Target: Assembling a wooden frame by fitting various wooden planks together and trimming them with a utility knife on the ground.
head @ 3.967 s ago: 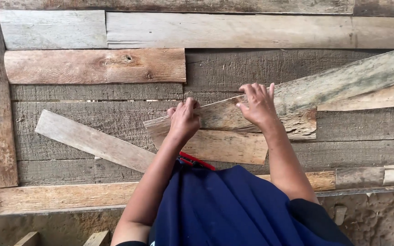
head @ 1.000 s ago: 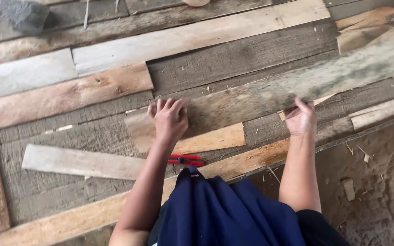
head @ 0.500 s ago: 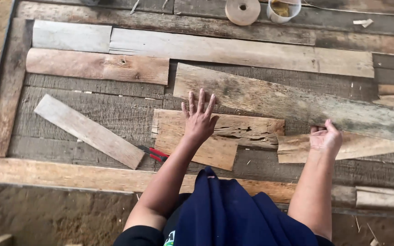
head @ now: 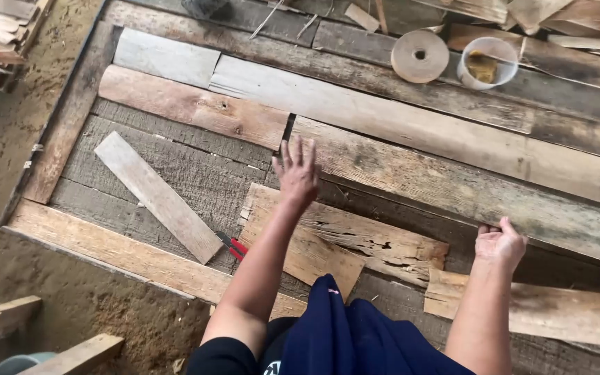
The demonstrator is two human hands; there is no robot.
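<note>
Plank (head: 453, 187) shifted up since half a second ago, its left end now butted near the reddish board (head: 196, 107).
Left hand (head: 298, 173) is splayed flat, gripping nothing, at the plank's left end; right hand (head: 498, 243) curls over its lower edge, a loose hold by the look of it. Fit looks close, not seated. Tape roll (head: 419, 55), tan and round, and a clear tub (head: 487, 62) sit top right. No labels legible. Red tool (head: 234, 246) lies by the left arm.
</note>
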